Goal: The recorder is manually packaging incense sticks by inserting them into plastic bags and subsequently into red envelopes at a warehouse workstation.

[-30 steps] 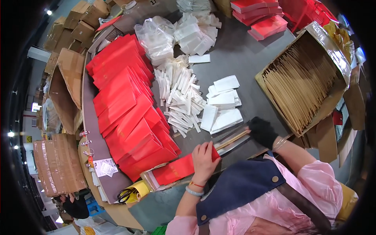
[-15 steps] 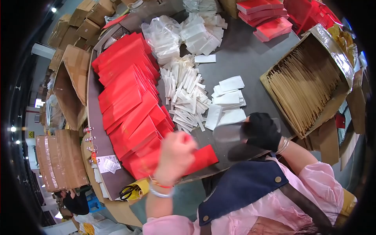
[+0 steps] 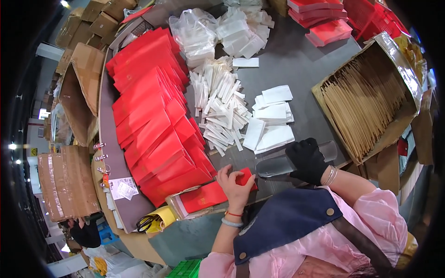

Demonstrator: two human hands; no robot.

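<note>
A red paper envelope (image 3: 202, 198) lies along the near edge of the table. My left hand (image 3: 236, 187) is at its right end, thumb and fingers closed on the end piece, which stands up between them. My right hand (image 3: 307, 160), in a black fingerless glove, grips a clear curved plastic piece (image 3: 273, 165) that rests low over the table. Beyond it sit white folded packets (image 3: 273, 134) in small stacks. A heap of narrow white paper sleeves (image 3: 220, 102) lies to their left. Many red envelopes (image 3: 153, 134) overlap in rows on the left.
An open carton (image 3: 340, 125) packed with thin brown sheets stands at the right. More red stacks (image 3: 329, 32) and a red basket (image 3: 371, 18) are at the back right. Clear plastic bags (image 3: 192, 34) sit at the back. A yellow pouch (image 3: 162, 220) with black-handled scissors hangs at the near left edge.
My left hand has moved right and nearer, from above the envelope's middle to its right end, and its fingers have closed there. My right hand keeps the plastic piece and has shifted slightly.
</note>
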